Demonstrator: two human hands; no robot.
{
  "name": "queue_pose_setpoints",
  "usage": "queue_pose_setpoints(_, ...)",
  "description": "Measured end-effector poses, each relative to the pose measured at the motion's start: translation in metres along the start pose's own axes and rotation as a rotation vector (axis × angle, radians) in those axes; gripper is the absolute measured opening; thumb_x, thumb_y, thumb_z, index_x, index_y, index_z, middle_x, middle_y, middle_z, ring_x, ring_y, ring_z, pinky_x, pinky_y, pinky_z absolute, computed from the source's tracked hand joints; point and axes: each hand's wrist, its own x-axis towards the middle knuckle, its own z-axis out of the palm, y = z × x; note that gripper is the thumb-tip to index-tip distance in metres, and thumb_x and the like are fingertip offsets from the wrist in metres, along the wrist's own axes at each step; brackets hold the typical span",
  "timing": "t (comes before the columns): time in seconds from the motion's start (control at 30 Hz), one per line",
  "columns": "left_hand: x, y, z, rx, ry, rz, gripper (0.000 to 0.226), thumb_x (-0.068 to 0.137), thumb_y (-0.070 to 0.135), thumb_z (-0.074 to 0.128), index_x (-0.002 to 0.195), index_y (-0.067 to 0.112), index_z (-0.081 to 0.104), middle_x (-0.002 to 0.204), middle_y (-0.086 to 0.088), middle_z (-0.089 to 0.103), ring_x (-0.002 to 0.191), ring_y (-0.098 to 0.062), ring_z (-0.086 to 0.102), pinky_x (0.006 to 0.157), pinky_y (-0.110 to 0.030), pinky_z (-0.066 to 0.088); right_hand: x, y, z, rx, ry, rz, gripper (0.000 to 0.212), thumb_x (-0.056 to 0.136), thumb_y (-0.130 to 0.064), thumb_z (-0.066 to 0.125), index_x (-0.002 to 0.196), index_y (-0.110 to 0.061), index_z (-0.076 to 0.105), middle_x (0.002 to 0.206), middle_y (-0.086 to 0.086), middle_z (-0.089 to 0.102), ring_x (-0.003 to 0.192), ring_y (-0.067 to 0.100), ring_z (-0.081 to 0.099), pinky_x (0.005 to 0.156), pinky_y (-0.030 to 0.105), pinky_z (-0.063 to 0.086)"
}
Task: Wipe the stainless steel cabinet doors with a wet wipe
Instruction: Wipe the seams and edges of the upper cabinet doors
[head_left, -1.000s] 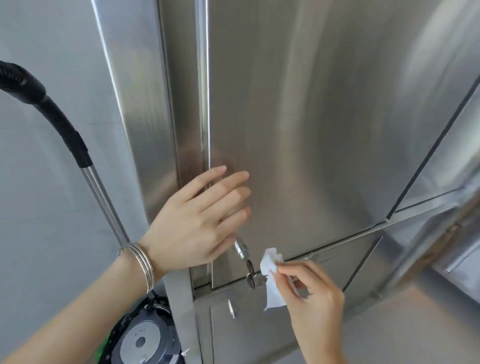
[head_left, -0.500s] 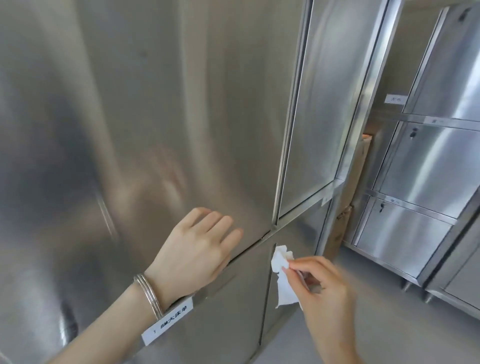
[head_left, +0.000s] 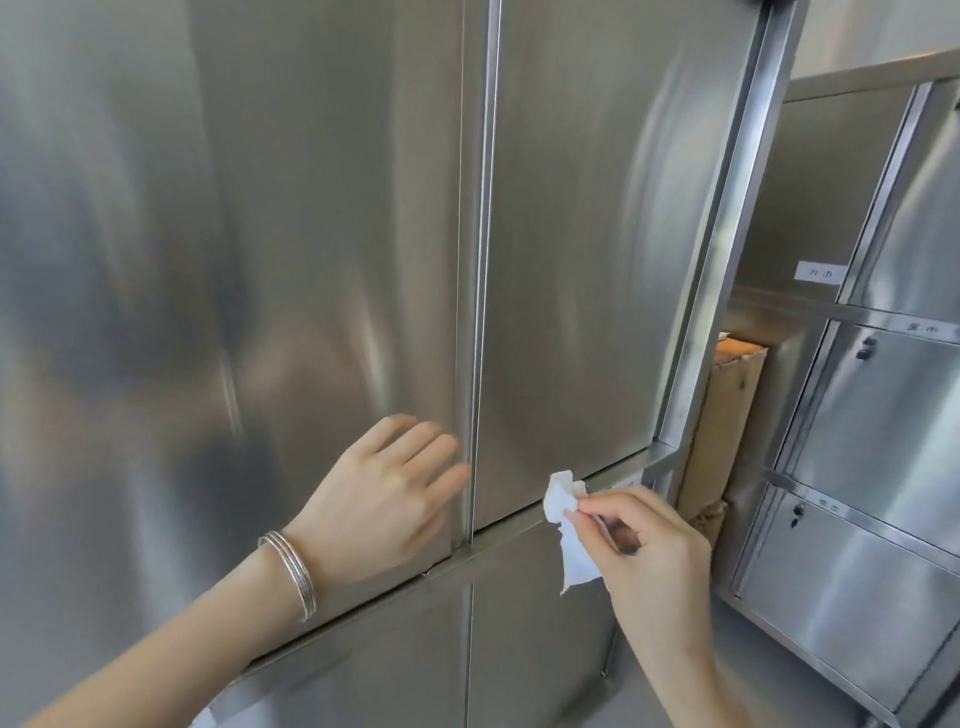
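Most of the cabinet doors (head_left: 571, 260) seemingly await wiping; left grip (head_left: 384, 499) rests released, right grip (head_left: 649, 545) pinches the wet wipe (head_left: 561, 501).

The cabinet doors (head_left: 571, 260) are brushed stainless steel, smooth, with a satin sheen that gives blurred, smeary reflections. The frame rail (head_left: 727, 260) at 2 o'clock is the same metal, brighter along its folded edges. The wet wipe (head_left: 563, 506) at 5 o'clock is a thin white sheet, crumpled and matt. The bangles (head_left: 296, 577) at 7 o'clock are polished silvery metal. At 3 o'clock the cardboard box (head_left: 727, 426) is brown, matt, ragged on top; the lockers (head_left: 872, 431) beyond are brushed steel with white paper labels (head_left: 821, 272).
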Motion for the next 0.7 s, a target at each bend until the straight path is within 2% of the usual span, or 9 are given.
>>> queue_pose_setpoints(0.1, 0.023, -0.016, 0.008, 0.083, -0.006, 0.005, 0.026, 0.080, 0.021, 0.048, 0.097, 0.015, 0.067, 0.105, -0.005, 0.064, 0.102, -0.028, 0.061, 0.096, -0.041, 0.039, 0.033, 0.012, 0.005, 0.028, -0.011, -0.051, 0.021, 0.069, 0.003, 0.079, 0.070, -0.017, 0.071, 0.071, -0.016, 0.060, 0.060, 0.006, 0.055, 0.054, 0.010, 0.039)
queue_pose_setpoints(0.23, 0.053, -0.045, 0.014, 0.177, -0.012, 0.017, 0.025, 0.076, 0.021, 0.057, 0.098, 0.015, 0.067, 0.111, -0.007, 0.065, 0.110, -0.028, 0.059, 0.098, -0.045, 0.042, 0.079, 0.020, 0.021, 0.055, 0.000, -0.140, 0.017, 0.070, 0.002, 0.078, 0.069, -0.013, 0.071, 0.069, -0.008, 0.063, 0.061, 0.013, 0.059, 0.054, 0.023, 0.046)
queue_pose_setpoints(0.37, 0.083, -0.080, 0.011, 0.265, 0.031, -0.004, 0.028, 0.076, 0.020, 0.059, 0.101, 0.011, 0.069, 0.116, -0.009, 0.065, 0.116, -0.030, 0.058, 0.102, -0.048, 0.043, 0.121, 0.018, 0.043, 0.141, -0.006, -0.189, 0.017, 0.071, 0.002, 0.076, 0.066, -0.013, 0.069, 0.066, -0.006, 0.061, 0.059, 0.013, 0.055, 0.051, 0.028, 0.045)
queue_pose_setpoints(0.5, 0.107, -0.108, 0.003, 0.348, 0.073, -0.057, 0.039, 0.081, 0.024, 0.056, 0.115, 0.009, 0.067, 0.127, -0.012, 0.061, 0.125, -0.032, 0.052, 0.107, -0.052, 0.038, 0.173, 0.012, 0.065, 0.216, -0.037, -0.214, 0.014, 0.073, -0.002, 0.074, 0.066, -0.012, 0.069, 0.066, -0.008, 0.059, 0.056, 0.004, 0.049, 0.052, 0.021, 0.039)
queue_pose_setpoints(0.63, 0.128, -0.139, -0.016, 0.452, 0.097, -0.127, 0.053, 0.085, 0.034, 0.047, 0.129, 0.006, 0.058, 0.139, -0.012, 0.052, 0.134, -0.031, 0.043, 0.111, -0.053, 0.031, 0.227, -0.002, 0.082, 0.379, 0.009, -0.248, 0.011, 0.075, -0.003, 0.074, 0.069, -0.012, 0.071, 0.067, -0.012, 0.059, 0.053, 0.005, 0.053, 0.053, 0.009, 0.033)
queue_pose_setpoints(0.7, 0.139, -0.155, -0.029, 0.500, 0.102, -0.171, 0.059, 0.087, 0.038, 0.045, 0.134, 0.005, 0.053, 0.143, -0.013, 0.048, 0.137, -0.031, 0.040, 0.113, -0.053, 0.028, 0.255, -0.014, 0.089, 0.443, 0.035, -0.284, 0.010, 0.075, -0.003, 0.074, 0.069, -0.012, 0.072, 0.068, -0.012, 0.060, 0.053, 0.005, 0.053, 0.054, 0.008, 0.034)
